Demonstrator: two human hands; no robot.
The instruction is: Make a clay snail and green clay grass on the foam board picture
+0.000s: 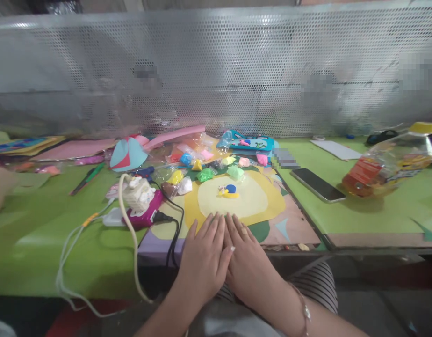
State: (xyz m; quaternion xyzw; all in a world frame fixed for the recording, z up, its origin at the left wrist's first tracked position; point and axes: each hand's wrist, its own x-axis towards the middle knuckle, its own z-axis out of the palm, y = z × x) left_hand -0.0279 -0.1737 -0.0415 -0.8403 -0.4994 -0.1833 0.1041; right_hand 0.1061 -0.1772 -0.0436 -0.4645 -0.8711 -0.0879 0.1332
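Observation:
My left hand (pixel 207 257) lies palm down with its fingers stretched out at the near edge of a yellow paper shape (pixel 272 206). My right hand (pixel 247 252) rests flat beside it, fingers extended; the two touch, and the left thumb lies by the right hand, whose own thumb is hidden. Neither hand holds anything. Just beyond the fingertips, a small clay snail (pixel 231 189) with a yellow body and blue shell sits on the pale inner part of the paper. Bagged lumps of modelling clay, green (pixel 205 175), white (pixel 184 186) and yellow (pixel 175 177) among them, lie behind it.
To the left stand a magenta power strip (pixel 146 213) with plugs and looping cables (pixel 132 234). On the right are a phone (pixel 317 185) and a tilted bottle (pixel 380 164) of amber liquid. A perforated metal screen (pixel 216 70) closes off the back.

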